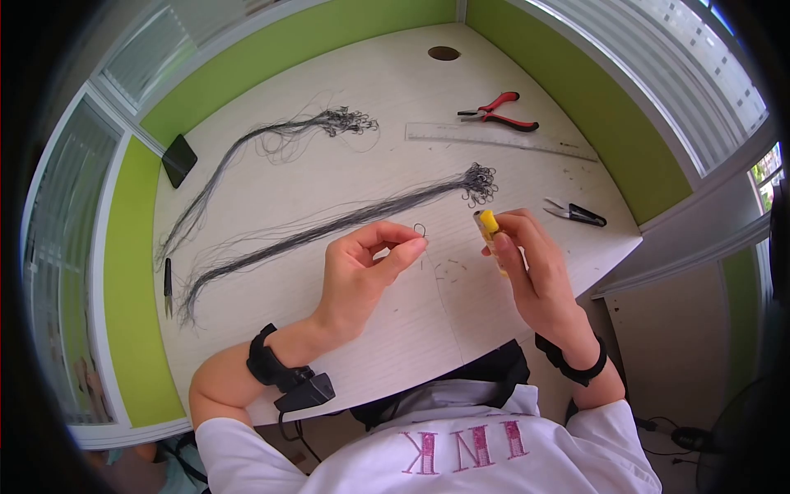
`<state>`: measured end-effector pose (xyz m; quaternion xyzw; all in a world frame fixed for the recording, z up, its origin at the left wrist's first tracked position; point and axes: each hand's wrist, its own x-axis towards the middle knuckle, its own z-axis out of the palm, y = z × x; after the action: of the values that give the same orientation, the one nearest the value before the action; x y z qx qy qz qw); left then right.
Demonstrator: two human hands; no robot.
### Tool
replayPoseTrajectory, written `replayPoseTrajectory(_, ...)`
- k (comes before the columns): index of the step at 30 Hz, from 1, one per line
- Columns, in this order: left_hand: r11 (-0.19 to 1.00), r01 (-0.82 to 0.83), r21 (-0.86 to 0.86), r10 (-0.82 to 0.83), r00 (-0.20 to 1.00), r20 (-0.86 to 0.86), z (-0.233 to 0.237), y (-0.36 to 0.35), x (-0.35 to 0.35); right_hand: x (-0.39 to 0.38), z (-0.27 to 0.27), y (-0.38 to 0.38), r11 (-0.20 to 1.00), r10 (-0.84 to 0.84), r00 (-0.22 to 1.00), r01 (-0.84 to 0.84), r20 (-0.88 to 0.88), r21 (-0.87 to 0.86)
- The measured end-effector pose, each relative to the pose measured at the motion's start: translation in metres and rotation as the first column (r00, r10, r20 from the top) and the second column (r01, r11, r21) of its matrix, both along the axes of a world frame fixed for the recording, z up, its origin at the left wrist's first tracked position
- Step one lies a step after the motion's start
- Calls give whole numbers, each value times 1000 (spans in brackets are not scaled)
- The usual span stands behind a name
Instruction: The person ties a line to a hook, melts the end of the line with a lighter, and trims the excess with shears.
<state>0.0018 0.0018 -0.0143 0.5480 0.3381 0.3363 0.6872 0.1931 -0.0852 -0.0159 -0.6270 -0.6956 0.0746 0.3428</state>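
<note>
Between the thumb and index finger of my left hand (350, 276) is a small dark fishing hook (420, 228), its bend sticking up past the fingertips. A thin line appears to hang below it toward the table edge. My right hand (539, 267) is wrapped round a yellow lighter (491, 224), held upright a little to the right of the hook and apart from it. Just beyond both hands lies a bundle of hooks (480, 184) tied to long dark lines (329, 221), stretching to the left. Bits of trimmed line are scattered below.
Farther back is a second bundle of hooks (350, 122) on lines. Red-handled pliers (500, 115) lie by a clear ruler (494, 138). Thread snips (578, 213) sit at right, another black snips (169, 284) at the left edge. Green partitions (304, 45) enclose the white table (387, 329).
</note>
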Motion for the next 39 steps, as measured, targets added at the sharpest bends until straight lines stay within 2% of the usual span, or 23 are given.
replayPoseTrajectory(1,1000,-1,-2,1,1000,-1,0,-1,0,-8,4,-4,996,38,880,-71,-474,-51)
replayPoseTrajectory(2,1000,-9,26,8,1000,24,0,-2,1,-16,8,-7,986,33,548,-154,-836,-62)
replayPoseTrajectory(3,998,-15,56,12,999,48,1,-4,2,-26,11,-9,971,48,323,-237,-945,-32)
replayPoseTrajectory(4,998,-9,59,6,999,44,2,-4,3,-30,8,-8,972,49,320,-232,-946,-28)
replayPoseTrajectory(6,994,-10,105,4,998,57,4,-6,3,-36,2,-5,945,64,145,-328,-987,13)
replayPoseTrajectory(7,994,-9,108,3,999,54,4,-7,2,-41,6,-2,963,-8,112,-267,-994,-38)
replayPoseTrajectory(8,993,-4,120,-4,998,64,4,-7,2,-41,5,-1,963,-7,111,-267,-994,-36)
replayPoseTrajectory(10,991,3,136,-14,997,78,5,-7,1,-39,3,3,949,-96,-117,-310,-988,-55)
replayPoseTrajectory(11,989,-3,146,-10,996,88,6,-8,1,-39,3,3,950,-92,-115,-308,-989,-53)
replayPoseTrajectory(13,988,-11,153,-4,995,99,7,-9,1,-41,4,3,955,-144,0,-262,-990,-139)
replayPoseTrajectory(14,987,-14,163,-4,994,109,7,-9,1,-43,5,4,955,-144,1,-262,-990,-140)
replayPoseTrajectory(16,985,-16,173,-5,993,119,7,-10,1,-49,8,7,930,-261,74,-249,-963,-271)
replayPoseTrajectory(25,960,3,278,-41,991,130,4,-10,-2,-56,0,8,915,-266,-4,-315,-964,-251)
replayPoseTrajectory(39,970,7,245,-38,992,121,8,-13,-2,-60,2,8,885,-317,27,-351,-948,-306)
